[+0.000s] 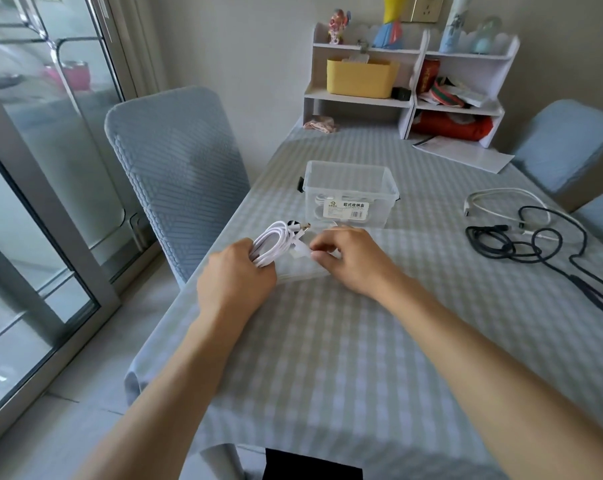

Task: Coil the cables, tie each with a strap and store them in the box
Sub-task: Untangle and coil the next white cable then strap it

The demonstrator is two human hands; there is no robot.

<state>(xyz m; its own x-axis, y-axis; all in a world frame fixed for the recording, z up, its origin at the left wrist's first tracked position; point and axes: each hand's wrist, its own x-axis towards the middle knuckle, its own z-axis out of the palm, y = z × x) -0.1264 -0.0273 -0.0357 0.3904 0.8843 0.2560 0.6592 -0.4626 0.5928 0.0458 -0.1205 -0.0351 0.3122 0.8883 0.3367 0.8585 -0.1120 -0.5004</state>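
The left hand [236, 271] grips the coiled white cable [275, 242] near the counter's left edge. The right hand [345, 259] pinches a strap [301, 251]; a slack pinch could let the loops spring apart

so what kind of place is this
Most likely a home dining room: a table under a checked cloth, fabric-covered chairs around it, and a small white shelf of household odds and ends against the wall.
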